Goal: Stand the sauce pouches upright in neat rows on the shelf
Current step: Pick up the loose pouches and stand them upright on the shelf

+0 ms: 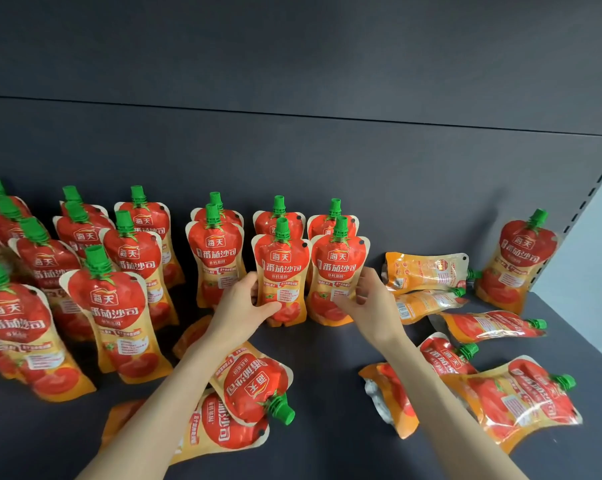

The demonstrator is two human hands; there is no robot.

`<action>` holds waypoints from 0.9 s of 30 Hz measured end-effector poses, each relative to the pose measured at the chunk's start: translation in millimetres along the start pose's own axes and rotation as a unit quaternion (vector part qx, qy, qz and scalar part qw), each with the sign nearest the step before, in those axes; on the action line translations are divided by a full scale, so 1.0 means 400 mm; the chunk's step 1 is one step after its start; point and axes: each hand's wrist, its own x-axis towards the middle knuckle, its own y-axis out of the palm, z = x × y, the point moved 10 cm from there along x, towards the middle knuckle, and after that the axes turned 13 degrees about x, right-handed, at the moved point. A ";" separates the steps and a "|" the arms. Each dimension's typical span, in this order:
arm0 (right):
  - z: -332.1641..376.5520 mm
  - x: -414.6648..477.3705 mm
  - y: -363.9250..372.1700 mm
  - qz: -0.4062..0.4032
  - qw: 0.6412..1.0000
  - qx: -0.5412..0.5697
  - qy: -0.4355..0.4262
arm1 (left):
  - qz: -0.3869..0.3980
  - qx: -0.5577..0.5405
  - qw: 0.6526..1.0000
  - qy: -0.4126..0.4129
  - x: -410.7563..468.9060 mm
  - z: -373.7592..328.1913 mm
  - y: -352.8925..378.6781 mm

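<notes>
Sauce pouches (119, 306) look glossy and waisted; I see my left hand (244, 303) gripping the centre pouch (280, 268), right hand (365, 296) gripping its neighbour (339, 268).

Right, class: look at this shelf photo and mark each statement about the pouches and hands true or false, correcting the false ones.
1. The left hand grips an upright pouch low on its body. True.
2. The caps on the pouches are red. False: they are green.
3. Several lying pouches rest flat on the shelf at the right. True.
4. The right hand hangs clear of every pouch. False: it holds the neighbouring pouch, which stands upright beside the first.
</notes>
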 end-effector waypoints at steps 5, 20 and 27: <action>0.018 -0.051 -0.021 -0.014 1.000 -0.008 0.001 | -0.087 0.038 0.995 -0.011 -0.067 -0.009 -0.056; 0.000 -0.306 -0.103 0.069 0.978 -0.192 -0.035 | -0.033 0.172 0.985 0.001 -0.343 -0.086 0.033; 0.009 -0.359 -0.098 0.105 0.983 -0.141 -0.053 | 0.059 0.180 0.982 -0.010 -0.364 -0.130 0.093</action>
